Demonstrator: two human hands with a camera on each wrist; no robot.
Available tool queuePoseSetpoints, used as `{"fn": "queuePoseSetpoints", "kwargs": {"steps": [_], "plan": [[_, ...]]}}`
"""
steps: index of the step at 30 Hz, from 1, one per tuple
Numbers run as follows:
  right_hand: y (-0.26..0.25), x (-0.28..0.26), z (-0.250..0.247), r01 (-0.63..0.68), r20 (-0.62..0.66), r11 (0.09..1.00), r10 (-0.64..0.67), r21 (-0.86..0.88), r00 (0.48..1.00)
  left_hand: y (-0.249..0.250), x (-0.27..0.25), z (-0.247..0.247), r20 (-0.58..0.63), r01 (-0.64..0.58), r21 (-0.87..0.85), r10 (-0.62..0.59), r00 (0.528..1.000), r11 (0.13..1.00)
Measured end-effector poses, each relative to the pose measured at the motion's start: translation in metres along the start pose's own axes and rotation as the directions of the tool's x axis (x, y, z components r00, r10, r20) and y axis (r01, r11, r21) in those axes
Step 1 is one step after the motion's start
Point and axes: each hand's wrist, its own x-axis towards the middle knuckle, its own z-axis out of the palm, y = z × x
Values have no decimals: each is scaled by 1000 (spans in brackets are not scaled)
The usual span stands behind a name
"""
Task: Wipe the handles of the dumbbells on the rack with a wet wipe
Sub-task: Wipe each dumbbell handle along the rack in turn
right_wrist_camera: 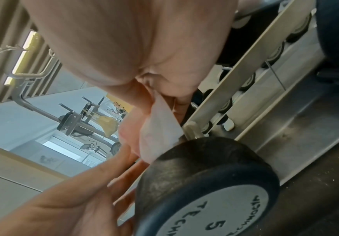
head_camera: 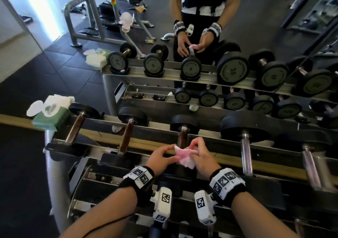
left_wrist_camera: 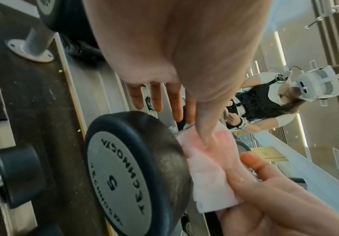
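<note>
Both hands [head_camera: 161, 157] [head_camera: 202, 157] pinch soft, wet, floppy wipe [head_camera: 184, 158] at six o'clock of handle [head_camera: 182, 139]. Hold by corners.

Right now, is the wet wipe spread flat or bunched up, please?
Bunched: the wet wipe is crumpled between both hands.

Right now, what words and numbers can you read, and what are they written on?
"TECHNOGYM" and "5": on the grey end cap of the dumbbell that the left hand and right hand wipe with the wet wipe.
"50": backwards, on a big dumbbell in the mirror.
"10": also in the mirror, on the next dumbbell.
Other mirrored caps and the wipes pack: too blurred.
</note>
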Motion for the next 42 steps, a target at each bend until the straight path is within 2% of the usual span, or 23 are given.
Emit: {"fn": "queuePoseSetpoints", "kwargs": {"steps": [2,7,11,13,15,18,22,25,29,32,38,39,42], "plan": [[-3,-3,3,18,-7,999,-19,-44,1000,-1,3,-1,13,-13,-48,14,1000,999],[-2,-8,4,20,-90,989,-33,-144,995,-8,13,-8,-72,26,-121,-35,997,992],[3,-20,1,-28,-68,991,19,-128,997,-16,25,-27,-138,166,-172,-190,972,971],[6,-28,0,-58,-58,990,51,-126,997,-17,32,-31,-147,194,-186,-222,964,963],[11,-35,0,-88,-71,990,80,-115,994,-12,40,-30,-109,209,-216,-236,966,954],[22,-42,1,-133,-75,989,128,-70,989,-2,54,-21,-24,211,-361,-236,972,908],[33,-45,7,-173,-67,985,173,-8,983,6,70,-9,-48,152,-352,-180,982,923],[34,-45,12,-177,-90,984,177,5,980,5,81,-6,-14,162,-373,-180,984,913],[34,-47,13,-159,-109,987,162,32,981,-9,81,-3,85,98,-212,-82,993,972],[35,-50,14,-150,-123,988,155,45,980,-19,68,-6,163,57,-174,-28,986,983],[35,-50,11,-189,-104,980,194,58,975,-34,53,-27,356,38,-32,-24,934,999],[35,-50,11,-197,-103,979,202,58,974,-35,57,-30,325,32,-2,-29,945,999],[35,-51,11,-207,-103,977,211,52,972,-28,77,-30,85,49,-28,-47,995,998]]}}
